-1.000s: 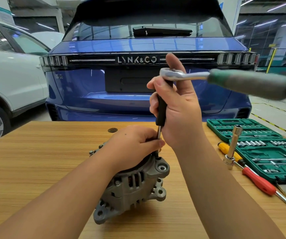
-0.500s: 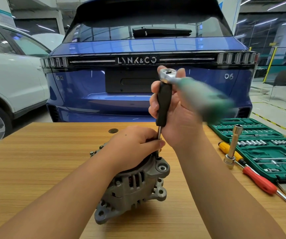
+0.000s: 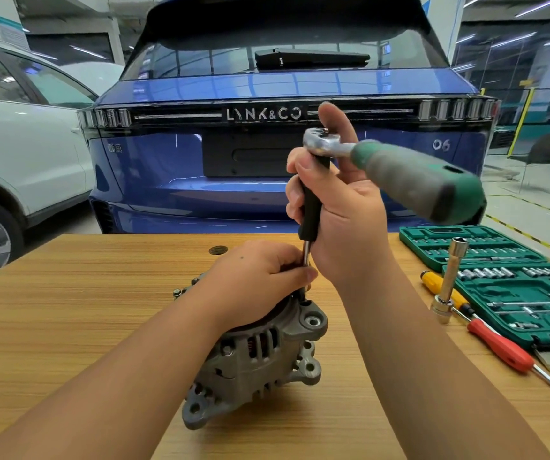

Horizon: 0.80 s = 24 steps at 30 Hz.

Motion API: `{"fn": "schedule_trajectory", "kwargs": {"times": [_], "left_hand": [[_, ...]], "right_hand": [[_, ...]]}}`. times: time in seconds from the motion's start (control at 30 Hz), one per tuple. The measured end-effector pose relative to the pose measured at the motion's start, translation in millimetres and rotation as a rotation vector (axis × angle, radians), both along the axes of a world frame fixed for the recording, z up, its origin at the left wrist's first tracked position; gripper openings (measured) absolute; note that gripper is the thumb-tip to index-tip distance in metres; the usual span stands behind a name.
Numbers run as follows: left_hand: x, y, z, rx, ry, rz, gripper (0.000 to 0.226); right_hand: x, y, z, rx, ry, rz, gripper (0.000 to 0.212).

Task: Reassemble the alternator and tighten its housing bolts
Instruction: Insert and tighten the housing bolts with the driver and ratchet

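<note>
The alternator (image 3: 260, 353) is sitting on the wooden counter (image 3: 68, 310), near its front edge and in the middle of the view, and its two housing halves are looking already joined, so I judge that the reassembly itself is mostly done and the bolt tightening is now going on. The left hand (image 3: 260, 277) is resting on top of the alternator and its grip is pinching the thin metal shaft of the extension bar (image 3: 310, 210) just above the housing, keeping the tip on a bolt at the housing edge; the bolt itself is hidden under the fingers. The right hand (image 3: 340, 207) is closing its grip around the black upper part of the same bar, with the ratchet wrench (image 3: 399, 171) sitting on top, its green handle pointing to the right and appearing blurred, so it is probably swinging. How many bolts are already tight I cannot tell; one small bolt head (image 3: 176, 292) is showing at the far left edge of the housing. To the right are lying the green socket set (image 3: 512, 280), a standing long socket (image 3: 449, 280), a yellow screwdriver (image 3: 432, 280) and a red screwdriver (image 3: 502, 350), so other tools are staying ready for the bolts that are left.
</note>
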State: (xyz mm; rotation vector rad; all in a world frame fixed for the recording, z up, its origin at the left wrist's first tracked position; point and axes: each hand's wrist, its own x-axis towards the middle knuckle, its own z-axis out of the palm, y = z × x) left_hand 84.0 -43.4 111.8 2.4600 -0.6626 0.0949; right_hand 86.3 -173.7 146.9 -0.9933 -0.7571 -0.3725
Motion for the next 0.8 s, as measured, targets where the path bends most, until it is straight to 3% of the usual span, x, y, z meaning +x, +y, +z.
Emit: {"fn": "schedule_trajectory", "kwargs": {"times": [0.17,0.23,0.37,0.43,0.5,0.6,0.67,0.8], "left_hand": [[0.2,-0.5,0.7,0.002,-0.014,-0.003,0.022],[0.5,-0.5,0.7,0.002,-0.020,-0.004,0.021],[1.1,0.0,0.0,-0.008,-0.013,-0.006,0.022],[1.5,-1.1,-0.4,0.024,-0.022,0.002,0.023],[1.8,-2.2,-0.9,0.059,-0.034,0.008,0.025],[2.5,-1.4,-0.8,0.037,-0.028,0.008,0.023],[2.9,-0.1,-0.8,0.002,-0.005,0.006,0.020],[3.1,-0.5,-0.5,0.011,0.003,0.007,0.020]], "right_hand": [[1.5,-7.0,-1.3,0.078,0.065,0.242,0.034],[2.6,-10.4,-2.5,0.103,0.096,0.325,0.040],[2.5,-5.2,5.1,0.120,0.203,0.217,0.028],[2.7,-3.7,5.2,0.141,0.219,0.041,0.016],[3.5,-6.5,4.7,0.116,0.223,-0.119,0.017],[2.2,-9.7,3.7,0.077,0.230,0.044,0.005],[1.6,-8.3,3.6,0.090,0.206,0.176,0.019],[2.4,-1.0,-2.1,0.049,0.021,0.031,0.033]]}}
